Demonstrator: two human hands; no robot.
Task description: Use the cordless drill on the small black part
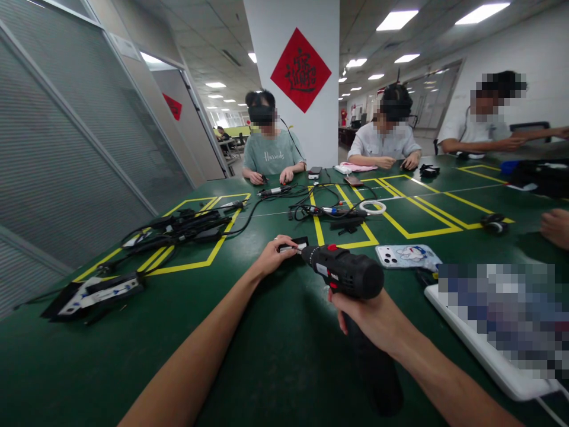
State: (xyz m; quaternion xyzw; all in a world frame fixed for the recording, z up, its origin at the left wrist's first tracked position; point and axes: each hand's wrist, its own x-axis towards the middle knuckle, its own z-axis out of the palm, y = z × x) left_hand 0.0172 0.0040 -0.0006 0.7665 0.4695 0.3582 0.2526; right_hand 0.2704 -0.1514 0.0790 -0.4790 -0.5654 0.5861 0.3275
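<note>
My right hand (362, 308) is wrapped round the grip of a black cordless drill (344, 267) with red details. The drill lies nearly level, its chuck pointing forward and left. Its tip meets or nearly meets a small black-and-white part (304, 244) on the table; whether they touch I cannot tell. My left hand (278, 255) is closed at that part, fingers pressed on its left side and near the drill's tip. The fingers hide some of the part, so its exact kind does not show.
Yellow tape marks rectangles on the green table (258, 373). Bundled black cables (178, 228) lie left, more tools and wires ahead. A phone (406, 257) and a white-edged tablet-like device (484, 356) lie right. Several people sit around; another person's hand (555, 228) rests at the right edge.
</note>
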